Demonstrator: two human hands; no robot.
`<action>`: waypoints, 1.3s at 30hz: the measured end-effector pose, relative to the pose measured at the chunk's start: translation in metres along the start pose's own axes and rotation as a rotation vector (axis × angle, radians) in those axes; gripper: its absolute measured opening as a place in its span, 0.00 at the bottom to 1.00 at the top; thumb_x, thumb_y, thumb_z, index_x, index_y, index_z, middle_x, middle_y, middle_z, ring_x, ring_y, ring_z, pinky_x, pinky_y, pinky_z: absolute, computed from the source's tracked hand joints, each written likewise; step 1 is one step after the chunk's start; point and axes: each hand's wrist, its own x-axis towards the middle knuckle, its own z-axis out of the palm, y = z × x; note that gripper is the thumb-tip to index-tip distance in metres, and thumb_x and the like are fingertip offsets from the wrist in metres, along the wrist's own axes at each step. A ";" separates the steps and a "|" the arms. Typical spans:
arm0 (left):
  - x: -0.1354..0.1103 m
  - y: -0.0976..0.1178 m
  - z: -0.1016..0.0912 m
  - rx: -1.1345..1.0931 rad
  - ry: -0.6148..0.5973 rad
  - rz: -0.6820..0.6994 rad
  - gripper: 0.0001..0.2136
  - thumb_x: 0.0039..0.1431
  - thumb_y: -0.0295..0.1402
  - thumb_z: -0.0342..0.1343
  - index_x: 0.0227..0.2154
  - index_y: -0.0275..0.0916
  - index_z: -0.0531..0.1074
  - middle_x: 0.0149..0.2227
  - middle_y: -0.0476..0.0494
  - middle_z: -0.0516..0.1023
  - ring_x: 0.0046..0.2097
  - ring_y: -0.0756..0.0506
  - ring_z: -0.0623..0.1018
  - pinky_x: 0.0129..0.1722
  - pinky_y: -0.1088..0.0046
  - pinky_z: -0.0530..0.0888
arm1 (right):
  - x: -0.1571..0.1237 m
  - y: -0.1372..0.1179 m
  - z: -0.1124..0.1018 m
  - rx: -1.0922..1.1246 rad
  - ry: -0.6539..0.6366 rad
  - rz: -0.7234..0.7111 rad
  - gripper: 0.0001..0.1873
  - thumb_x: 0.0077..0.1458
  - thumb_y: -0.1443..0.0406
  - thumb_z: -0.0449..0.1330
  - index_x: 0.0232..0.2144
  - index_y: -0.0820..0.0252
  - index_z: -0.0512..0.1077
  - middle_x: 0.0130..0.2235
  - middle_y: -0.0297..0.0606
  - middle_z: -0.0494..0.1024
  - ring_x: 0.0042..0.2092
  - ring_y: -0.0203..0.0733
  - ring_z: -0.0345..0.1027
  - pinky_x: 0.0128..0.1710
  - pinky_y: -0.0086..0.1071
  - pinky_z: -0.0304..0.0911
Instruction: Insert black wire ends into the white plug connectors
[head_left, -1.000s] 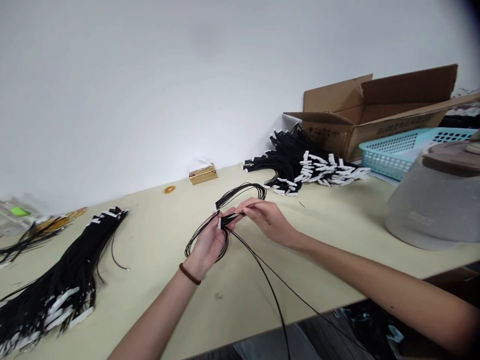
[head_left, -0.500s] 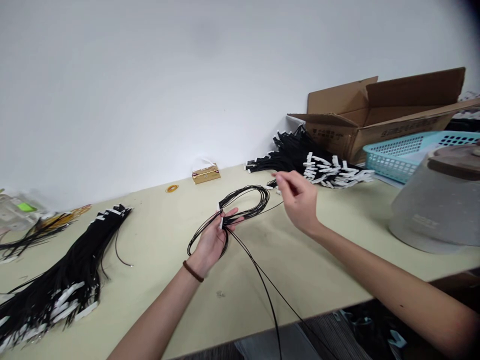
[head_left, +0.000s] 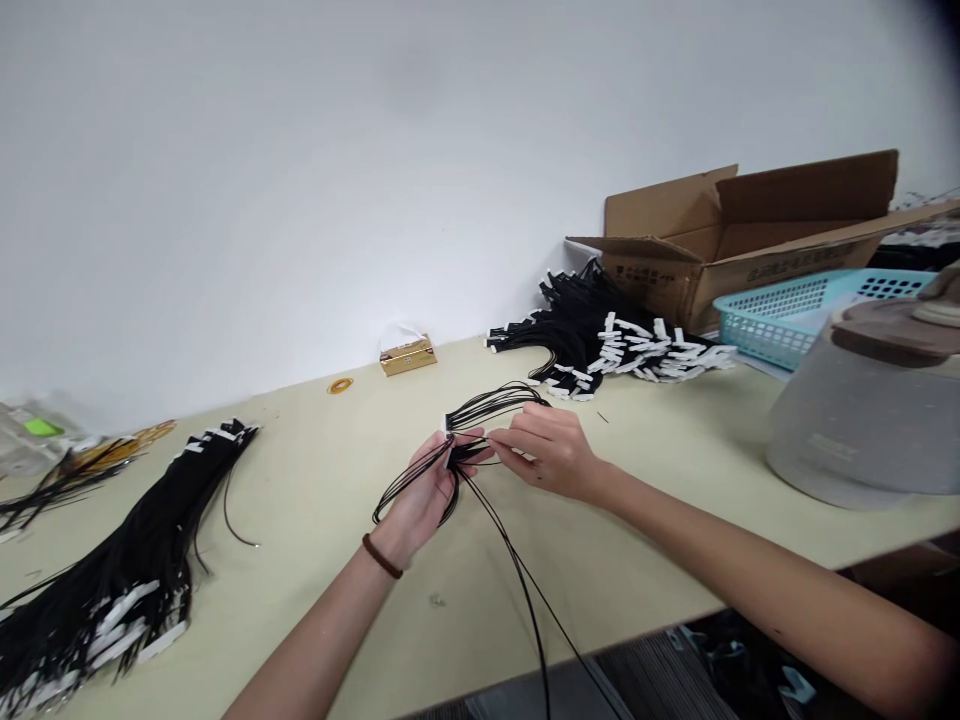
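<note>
My left hand [head_left: 420, 492] is closed round a looped bunch of thin black wires [head_left: 491, 402] with small white connectors, held just above the beige table [head_left: 315, 560]. A brown band sits on that wrist. My right hand [head_left: 546, 450] pinches the same bunch at its crossing, fingertips against my left thumb. Two loose wire strands [head_left: 525, 590] trail from the bunch toward me and drop past the table's front edge.
A long bundle of black wires [head_left: 135, 560] lies at the left, another heap [head_left: 600, 335] at the back right. An open cardboard box [head_left: 742, 235], a blue basket [head_left: 795, 305] and a grey lidded pot [head_left: 870, 410] stand at the right. A small gold box [head_left: 407, 354] sits by the wall.
My right hand swung out to the right, away from the bunch, then came back and now pinches the wires at my left hand again. The left hand has stayed put.
</note>
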 end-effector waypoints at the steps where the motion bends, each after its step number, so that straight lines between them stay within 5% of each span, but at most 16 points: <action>1: -0.001 0.000 0.000 0.002 -0.010 0.002 0.07 0.53 0.34 0.53 0.30 0.36 0.73 0.40 0.44 0.76 0.37 0.49 0.76 0.31 0.75 0.68 | 0.000 0.000 0.000 0.000 -0.003 -0.004 0.03 0.54 0.69 0.56 0.29 0.60 0.69 0.20 0.30 0.63 0.24 0.32 0.51 0.24 0.27 0.48; 39: -0.005 0.001 0.007 0.148 -0.022 0.074 0.15 0.52 0.43 0.53 0.35 0.35 0.70 0.41 0.38 0.75 0.39 0.46 0.75 0.34 0.72 0.68 | -0.004 -0.003 0.002 0.013 -0.111 0.056 0.05 0.56 0.70 0.51 0.30 0.61 0.67 0.23 0.33 0.67 0.26 0.34 0.53 0.27 0.28 0.48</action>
